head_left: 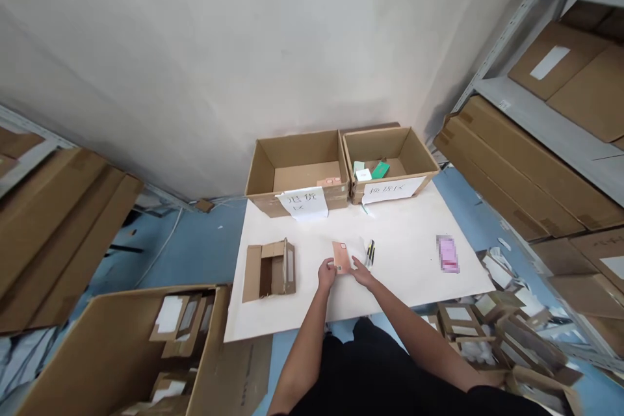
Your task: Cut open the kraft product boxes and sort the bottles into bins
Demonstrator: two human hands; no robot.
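Observation:
A small flat orange-pink packet (340, 255) lies on the white table (400, 253) in front of me. My left hand (326, 272) grips its lower left corner. My right hand (361, 270) touches its right edge with the fingers closed on it. Just right of the packet lies a black and yellow utility knife (370, 252). A small open cardboard box (270, 269) sits on the table to the left of my hands.
Two open cartons (298, 172) (390, 159) with paper labels stand at the table's far edge; the right one holds green and white packets. A blurred pink item (448, 253) lies at the right. Cartons fill the floor (117, 351) and metal shelves (550, 123).

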